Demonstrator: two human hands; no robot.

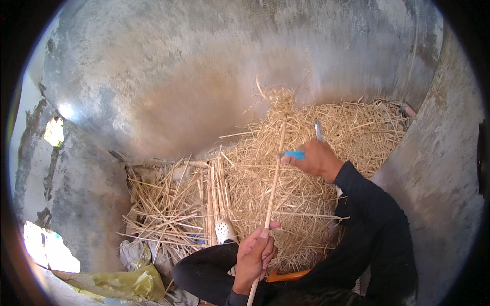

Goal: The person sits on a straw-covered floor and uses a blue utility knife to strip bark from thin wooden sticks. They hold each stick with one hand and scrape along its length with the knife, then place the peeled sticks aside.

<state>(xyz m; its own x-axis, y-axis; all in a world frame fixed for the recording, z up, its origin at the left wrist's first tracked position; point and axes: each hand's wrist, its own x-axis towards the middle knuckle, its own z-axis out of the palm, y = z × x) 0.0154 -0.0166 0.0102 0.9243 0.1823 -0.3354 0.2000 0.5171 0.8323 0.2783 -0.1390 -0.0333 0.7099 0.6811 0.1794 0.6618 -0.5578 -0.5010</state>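
My left hand (254, 255) is closed round the lower part of a long pale stalk (274, 196), with the thumb along it. The stalk slants up and away from me to a bushy, frayed tuft (282, 102) at its far end. My right hand (317, 159) grips a small tool with a blue part (294, 154), whose tip meets or nearly meets the stalk about midway. A silvery, blade-like piece (318, 130) sticks out beyond the same hand; whether it belongs to the same tool I cannot tell.
A deep heap of dry shavings (352, 127) spreads ahead and right. Several stripped stalks (217, 186) lie beside it, with a looser pile of stalks (163, 204) at left. A white clog (224, 230), an orange object (289, 276) and yellowish plastic sheeting (117, 285) sit nearby. Grey walls (178, 76) surround me.
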